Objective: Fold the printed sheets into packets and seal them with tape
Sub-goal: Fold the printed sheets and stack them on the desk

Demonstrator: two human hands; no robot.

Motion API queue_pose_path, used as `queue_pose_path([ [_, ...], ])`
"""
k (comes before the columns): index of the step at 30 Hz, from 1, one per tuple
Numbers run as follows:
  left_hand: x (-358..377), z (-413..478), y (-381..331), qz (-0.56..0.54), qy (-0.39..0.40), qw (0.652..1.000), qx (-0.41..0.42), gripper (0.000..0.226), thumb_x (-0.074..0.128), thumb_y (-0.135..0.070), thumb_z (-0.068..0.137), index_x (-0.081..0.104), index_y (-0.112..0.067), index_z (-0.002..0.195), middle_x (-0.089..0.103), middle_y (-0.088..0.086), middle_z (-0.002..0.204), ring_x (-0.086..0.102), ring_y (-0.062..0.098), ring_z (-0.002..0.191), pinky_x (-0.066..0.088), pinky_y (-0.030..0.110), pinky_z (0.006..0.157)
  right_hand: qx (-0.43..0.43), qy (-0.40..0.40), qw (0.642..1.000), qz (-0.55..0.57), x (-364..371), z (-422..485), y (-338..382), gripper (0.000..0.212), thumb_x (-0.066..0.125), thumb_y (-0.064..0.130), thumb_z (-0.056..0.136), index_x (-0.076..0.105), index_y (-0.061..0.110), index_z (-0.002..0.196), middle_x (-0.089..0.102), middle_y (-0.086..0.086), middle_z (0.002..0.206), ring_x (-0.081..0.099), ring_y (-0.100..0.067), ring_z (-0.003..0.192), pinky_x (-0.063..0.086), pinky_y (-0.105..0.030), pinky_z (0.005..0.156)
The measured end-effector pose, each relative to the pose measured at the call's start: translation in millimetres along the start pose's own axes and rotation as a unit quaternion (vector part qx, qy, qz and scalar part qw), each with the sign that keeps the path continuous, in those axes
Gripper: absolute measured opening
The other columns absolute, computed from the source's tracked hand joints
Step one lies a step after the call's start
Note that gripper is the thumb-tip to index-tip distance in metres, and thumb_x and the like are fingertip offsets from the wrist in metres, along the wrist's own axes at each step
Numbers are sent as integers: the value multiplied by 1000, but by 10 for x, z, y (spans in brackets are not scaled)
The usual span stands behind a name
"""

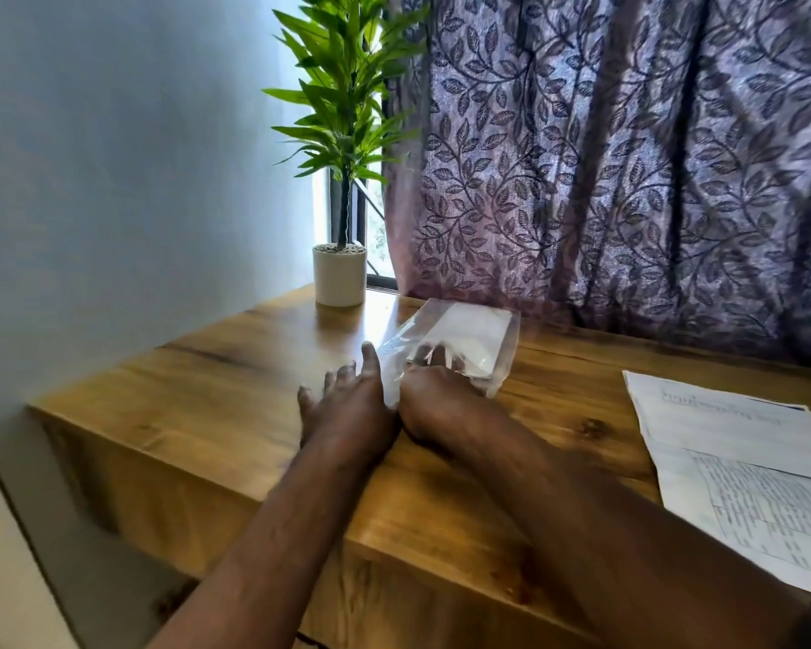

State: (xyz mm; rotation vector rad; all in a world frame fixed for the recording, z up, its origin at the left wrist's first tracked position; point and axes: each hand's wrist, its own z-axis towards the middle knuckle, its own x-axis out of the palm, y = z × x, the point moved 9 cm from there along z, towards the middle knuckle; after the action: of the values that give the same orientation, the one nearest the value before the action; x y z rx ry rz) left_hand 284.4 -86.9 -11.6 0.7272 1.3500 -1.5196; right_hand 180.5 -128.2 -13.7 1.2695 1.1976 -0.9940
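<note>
A clear plastic bag (497,334) lies on the wooden table (235,367) with a folded white paper packet (464,337) inside it. My right hand (434,395) reaches into the bag's near, open end. Its fingers show blurred through the plastic at the packet's near edge, and their grip is hidden. My left hand (347,405) lies beside it with fingers straight, the index finger touching the bag's left edge. Printed sheets (740,456) lie spread at the table's right side. No tape is in view.
A potted green plant (339,274) in a white pot stands at the table's back left corner by the window. A purple leaf-patterned curtain (628,180) hangs behind the table. The table's left edge drops off next to a pale wall.
</note>
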Motion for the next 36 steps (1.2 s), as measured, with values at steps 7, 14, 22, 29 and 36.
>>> queue_pose_path([
  [7, 11, 23, 26, -26, -9, 1000, -9, 103, 53, -60, 89, -13, -21, 157, 36, 3, 159, 29, 24, 148, 14, 60, 118, 24, 6, 1000, -17, -96, 109, -34, 94, 72, 23, 87, 15, -1, 157, 15, -19, 165, 24, -35, 150, 32, -47, 118],
  [14, -37, -17, -1, -11, -28, 1000, -9, 103, 52, -67, 88, -1, -14, 159, 38, 4, 158, 31, 21, 148, 15, 56, 119, -9, -25, 998, -51, -315, 165, -50, 51, 52, 11, 98, 42, 3, 148, 42, -17, 155, 44, -33, 140, 40, -43, 112],
  [22, -47, -7, -1, -3, -33, 999, -8, 100, 51, -65, 88, 2, -14, 159, 39, 4, 157, 31, 22, 147, 15, 56, 120, -93, -109, 983, -118, -514, 86, 165, 38, 47, 3, 96, 58, 2, 133, 57, -21, 137, 57, -38, 125, 48, -40, 97],
  [29, -69, 5, 10, -34, -34, 999, -10, 100, 48, -67, 88, -8, -24, 159, 43, 2, 155, 37, 23, 145, 17, 57, 118, -171, -201, 940, -215, -522, -194, 414, 26, 50, 11, 100, 65, 12, 120, 67, -10, 121, 65, -34, 111, 47, -38, 82],
  [36, -57, 37, 65, -66, -38, 997, -27, 105, 45, -74, 84, -6, -22, 159, 44, 2, 154, 40, 22, 141, 17, 56, 118, -238, -239, 936, -95, -923, -797, 370, 8, 55, 29, 97, 58, 23, 99, 67, -9, 104, 65, -33, 95, 33, -33, 65],
])
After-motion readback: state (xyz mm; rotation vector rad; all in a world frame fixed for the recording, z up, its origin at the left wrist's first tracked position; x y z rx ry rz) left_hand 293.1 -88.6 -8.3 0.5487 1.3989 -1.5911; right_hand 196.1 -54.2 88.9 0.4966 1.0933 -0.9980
